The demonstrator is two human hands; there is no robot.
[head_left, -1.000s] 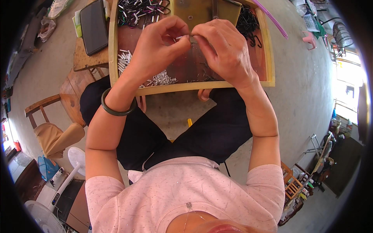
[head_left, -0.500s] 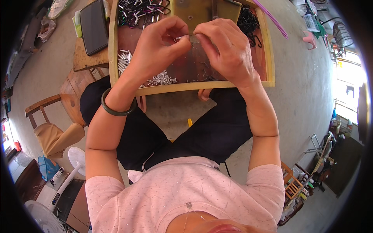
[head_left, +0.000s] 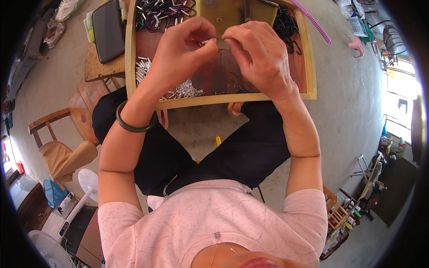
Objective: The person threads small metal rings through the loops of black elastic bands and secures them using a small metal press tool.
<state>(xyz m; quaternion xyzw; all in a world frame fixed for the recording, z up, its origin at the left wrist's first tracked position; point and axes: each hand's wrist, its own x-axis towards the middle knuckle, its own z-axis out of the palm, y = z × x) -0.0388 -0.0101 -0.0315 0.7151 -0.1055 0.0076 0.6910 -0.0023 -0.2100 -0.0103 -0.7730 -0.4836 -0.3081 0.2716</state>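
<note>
My left hand (head_left: 183, 50) is closed in a pinch over the tray, with a small silver tube (head_left: 205, 42) showing between its thumb and fingers. Close to its right, my right hand (head_left: 262, 56) pinches thumb and forefinger together; whatever lies between those tips is too small to make out. The two sets of fingertips face each other with a narrow gap. Below the left wrist lies a heap of short silver pieces (head_left: 187, 90), and longer silver tubes (head_left: 143, 69) fill the tray's left side. Thin dark pins (head_left: 237, 84) are scattered between my forearms.
The shallow tray's pale wooden rim (head_left: 223, 99) sits above my knees. Coloured carabiner clips (head_left: 163, 13) lie far left, black hooks (head_left: 286, 24) far right, a yellowish plate (head_left: 214, 12) between them. A dark tablet (head_left: 108, 33) leans at left; a purple ridged strip (head_left: 313, 21) crosses the right rim.
The fingers of my left hand have shifted very slightly around the silver tube. My right hand keeps its place, and the tray's contents look the same.
</note>
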